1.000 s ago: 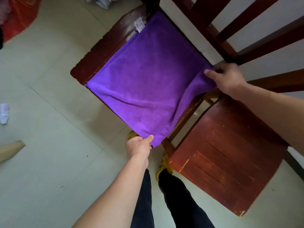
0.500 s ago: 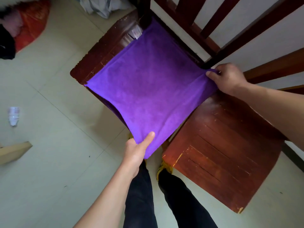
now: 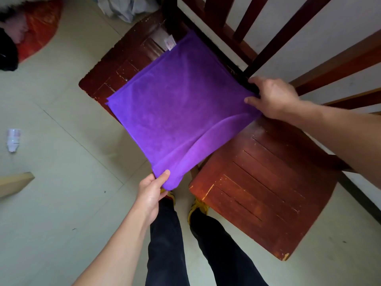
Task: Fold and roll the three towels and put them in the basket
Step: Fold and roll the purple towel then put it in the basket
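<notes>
The purple towel [image 3: 177, 112] lies folded (a white label [image 3: 170, 43] peeks out at its far corner) across the seat of the left chair [image 3: 115, 67], its near corner hanging past the front edge. The left hand [image 3: 151, 193] pinches that near corner, fingers [image 3: 149, 179] closed on the cloth. The right hand [image 3: 274, 98] grips the right corner, just above the second chair [image 3: 263, 193].

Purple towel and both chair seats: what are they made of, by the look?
Purple towel: soft cloth, probably microfibre; matte, fine nap, drapes limply off the seat edge. Left chair seat and right chair seat: wood planks under red-brown varnish, semi-gloss; visible seams, chips showing pale wood.
</notes>
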